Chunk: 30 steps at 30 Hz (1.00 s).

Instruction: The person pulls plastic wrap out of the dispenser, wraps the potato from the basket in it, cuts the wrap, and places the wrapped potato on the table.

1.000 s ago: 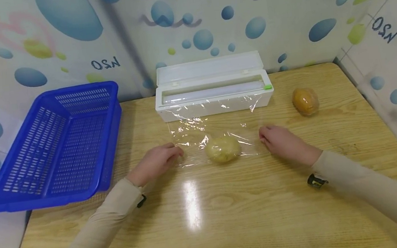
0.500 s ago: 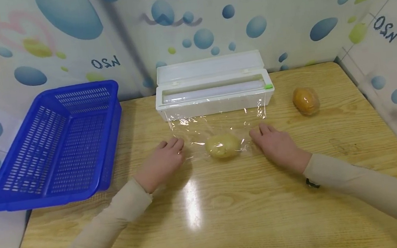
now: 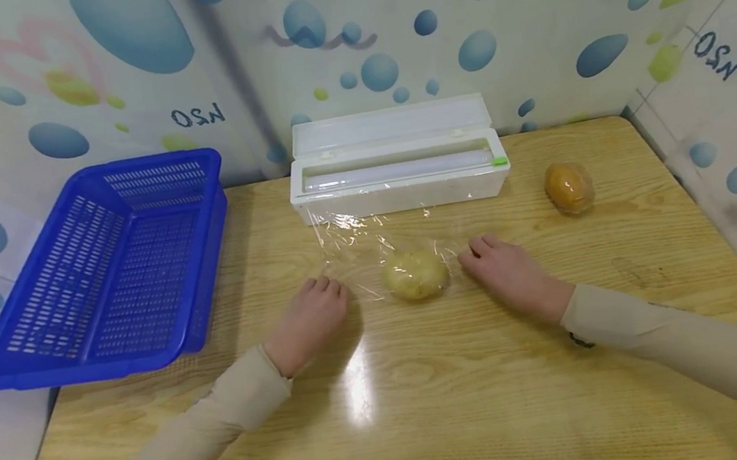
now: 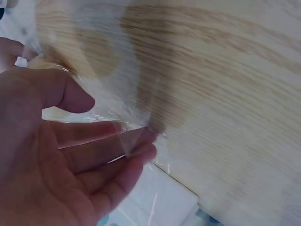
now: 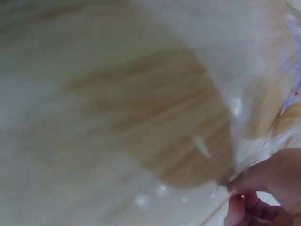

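A person's left hand (image 3: pixel 307 322) meets the edge of a sheet of plastic wrap (image 3: pixel 370 245), its fingers extended and the thumb standing apart from them, as the left wrist camera shows. The right hand (image 3: pixel 515 277) pinches the wrap between thumb and fingertips. A potato (image 3: pixel 415 274) sits on the wooden table (image 3: pixel 420 423) between the two hands, touching neither, with glints of wrap about it; whether the sheet passes over or under it is hard to tell. The wrap runs back to a white box (image 3: pixel 399 198), its lid raised, a roll (image 3: pixel 396 170) inside. A blue basket (image 3: pixel 82 372) stands to the left, and a round orange-brown item (image 3: pixel 569 188) lies to the right.

Dark lettering (image 3: pixel 198 116) on the patterned wall (image 3: pixel 129 21) begins with an O and reappears at far right, the other characters unclear. Larger letters are cut off at the top. Both sleeves (image 3: pixel 181 445) run out of the picture, and the right wrist view is blurred.
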### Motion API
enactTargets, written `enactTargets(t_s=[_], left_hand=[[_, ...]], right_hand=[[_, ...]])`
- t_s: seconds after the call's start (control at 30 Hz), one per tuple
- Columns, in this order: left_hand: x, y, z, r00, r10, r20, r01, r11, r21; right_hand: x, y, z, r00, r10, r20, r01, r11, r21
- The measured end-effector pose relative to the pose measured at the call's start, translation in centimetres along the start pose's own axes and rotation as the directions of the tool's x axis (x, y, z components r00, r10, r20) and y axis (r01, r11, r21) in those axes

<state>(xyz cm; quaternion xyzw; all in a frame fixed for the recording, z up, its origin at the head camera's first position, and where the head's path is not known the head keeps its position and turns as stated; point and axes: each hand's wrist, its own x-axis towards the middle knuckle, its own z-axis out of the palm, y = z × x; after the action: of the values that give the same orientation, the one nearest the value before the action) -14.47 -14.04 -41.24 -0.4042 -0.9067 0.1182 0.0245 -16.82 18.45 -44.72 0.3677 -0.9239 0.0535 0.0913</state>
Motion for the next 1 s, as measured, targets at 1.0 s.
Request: enactTargets(t_s=[1.0], left_hand=[[0.9,1.2,1.2,0.988,-0.052,-0.145,0.054,0.998,0.011]], right_hand=[[0.8,0.3,-1.5,0.981,-0.137,0.136,0.126,0.988,0.091]])
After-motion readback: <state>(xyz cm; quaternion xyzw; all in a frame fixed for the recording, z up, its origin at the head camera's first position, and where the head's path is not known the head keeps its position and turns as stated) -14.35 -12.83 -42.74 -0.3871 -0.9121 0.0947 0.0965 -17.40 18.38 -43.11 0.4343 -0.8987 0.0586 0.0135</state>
